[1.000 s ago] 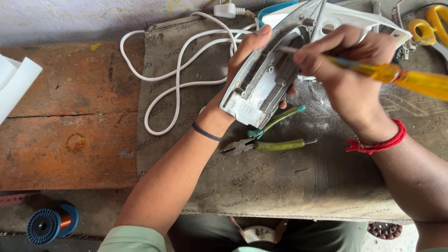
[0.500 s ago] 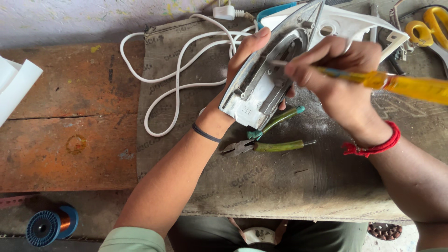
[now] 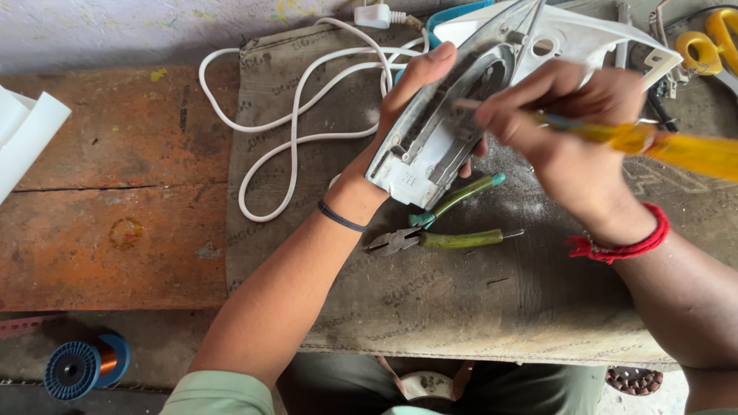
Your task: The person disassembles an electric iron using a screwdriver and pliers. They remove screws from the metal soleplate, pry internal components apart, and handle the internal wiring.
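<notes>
Both of our hands are closed on something near the upper middle of the frame. Our left hand curls around the far edge of the clothes iron, thumb up along its rim, propping it tilted with the metal underside toward us. Our right hand pinches the yellow-handled screwdriver in a narrow grip, fingers bunched near the shaft; its tip lies against the iron's inner plate, though we cannot tell exactly where it seats.

Just below the iron, 1 pair of green-handled pliers lies on the sacking that covers the counter, its upper handle partly hidden by the iron. A white power cord loops at the upper left of the cloth, ending in a plug at the top edge. Yellow-handled scissors sit in the upper right corner. A blue spool of copper wire rests at the lower left, below the counter.
</notes>
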